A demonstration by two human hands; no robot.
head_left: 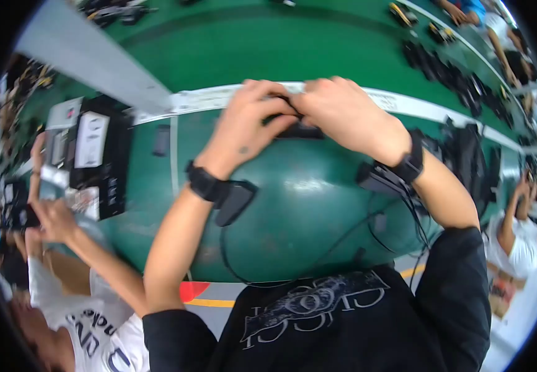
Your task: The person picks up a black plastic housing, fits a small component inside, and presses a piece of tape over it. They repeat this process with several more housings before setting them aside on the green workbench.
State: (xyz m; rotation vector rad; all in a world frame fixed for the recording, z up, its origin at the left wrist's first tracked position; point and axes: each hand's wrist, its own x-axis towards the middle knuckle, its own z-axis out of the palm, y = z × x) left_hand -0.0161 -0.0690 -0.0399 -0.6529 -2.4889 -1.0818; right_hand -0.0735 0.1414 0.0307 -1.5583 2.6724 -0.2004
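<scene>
At the far middle of the green work surface (305,229), my left hand (243,127) and my right hand (352,115) come together over a small black object (299,131). Fingers of both hands are curled and closed on it, with the fingertips nearly meeting. Most of the object is covered by the hands, and blur keeps its kind from showing. Each wrist wears a black strap. A dark boxy device (236,201) hangs at the left one, and another black device (380,180) with cables sits at the right one.
A black box (116,164) with white labels stands at the left, near another person's hands (54,220). A grey post (94,56) rises at the far left. Black bagged items (467,161) lie on the right. Black cables (336,245) trail across the near surface. A small dark piece (161,141) lies left of my hands.
</scene>
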